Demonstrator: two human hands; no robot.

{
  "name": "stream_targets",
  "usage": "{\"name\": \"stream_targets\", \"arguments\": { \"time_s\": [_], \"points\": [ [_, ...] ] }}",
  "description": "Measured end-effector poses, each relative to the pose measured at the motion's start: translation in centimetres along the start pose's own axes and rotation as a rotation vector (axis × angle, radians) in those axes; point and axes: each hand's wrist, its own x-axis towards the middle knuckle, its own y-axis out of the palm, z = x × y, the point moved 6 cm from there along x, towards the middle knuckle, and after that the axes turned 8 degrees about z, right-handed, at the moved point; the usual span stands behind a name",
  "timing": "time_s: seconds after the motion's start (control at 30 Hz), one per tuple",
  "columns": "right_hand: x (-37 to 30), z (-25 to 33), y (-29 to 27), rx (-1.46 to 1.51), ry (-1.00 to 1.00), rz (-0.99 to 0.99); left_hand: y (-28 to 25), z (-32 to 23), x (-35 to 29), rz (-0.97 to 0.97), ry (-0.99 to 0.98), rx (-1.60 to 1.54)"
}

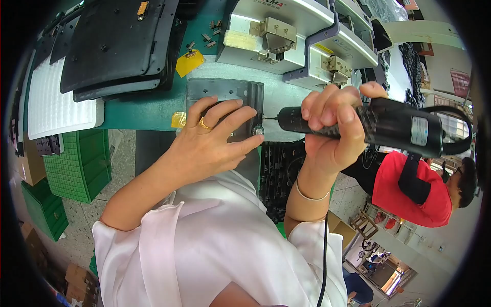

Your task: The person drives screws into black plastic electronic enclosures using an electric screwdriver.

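My right hand (335, 115) is wrapped round a black electric screwdriver (404, 125) held sideways. Its thin bit points left and reaches the right edge of a dark plastic panel (225, 88). Across that panel lies my left hand (215, 133), fingers spread, a ring on one of them. Near its fingertips, at the panel's edge, is a small round metallic part (259, 130). Whether the bit sits in a screw is too small to tell. Part of the panel is hidden under the left hand.
Black panels (115, 43) are stacked at the left on white foam (61, 105). Silver machines (271, 36) stand behind the work. Small metal parts (209, 38) and a yellow tag (189, 64) lie between. Green crates (76, 163) are at left; a person in red (409, 189) is at right.
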Motion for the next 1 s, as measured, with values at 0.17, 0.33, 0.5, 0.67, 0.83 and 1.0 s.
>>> {"name": "stream_targets", "arguments": {
  "time_s": [0.17,0.33,0.5,0.67,0.83,1.0],
  "points": [
    [-1.1,0.3,0.1,0.003,-0.007,0.016,1.0,0.4,-0.3,0.041,0.028,0.043],
    [-1.5,-0.4,0.1,0.009,0.012,-0.002,1.2,0.6,-0.2,0.016,0.018,0.043],
    [-1.8,-0.6,0.0,-0.015,0.006,-0.005,1.2,0.6,-0.2,0.028,0.006,0.025],
    [-1.9,-0.9,0.7,-0.038,-0.006,0.012,1.2,0.8,-0.1,0.026,-0.019,-0.009],
    [-2.2,-1.0,1.5,-0.105,-0.066,0.012,0.9,0.9,0.0,0.039,-0.026,-0.027],
    [-1.8,-1.5,1.9,-0.177,-0.057,0.074,1.0,1.1,-0.1,0.020,-0.033,-0.035]
  ]
}}
